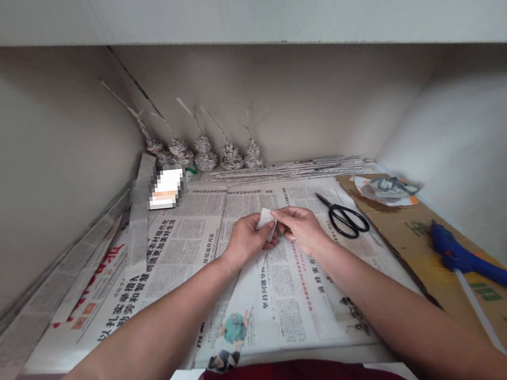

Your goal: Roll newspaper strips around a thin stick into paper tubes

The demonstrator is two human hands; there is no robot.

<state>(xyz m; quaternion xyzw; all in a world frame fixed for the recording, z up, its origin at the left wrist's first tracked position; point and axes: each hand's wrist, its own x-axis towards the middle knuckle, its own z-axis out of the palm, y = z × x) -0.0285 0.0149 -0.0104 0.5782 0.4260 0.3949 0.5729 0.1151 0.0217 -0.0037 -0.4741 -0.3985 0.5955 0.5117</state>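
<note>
Over the newspaper-covered table, a small pale piece of paper (265,217) is pinched between both hands. My left hand (247,239) grips its lower part, thumb on top. From the other side, my right hand (302,227) closes its thumb and forefinger on the paper's right edge. Some of the fingertips are hidden under the hands. Black-handled scissors (346,218) lie to the right of my right hand, blades pointing away to the upper left. Newspaper sheets (287,306) with printed columns spread beneath both hands.
Several woven paper pieces (205,153) stand along the back wall, beside a bundle of thin paper rods (296,169). A blurred-out phone-like object (165,188) lies left. A blue glue gun (471,261) rests on cardboard (413,240) at right. A shelf (236,12) overhangs the table.
</note>
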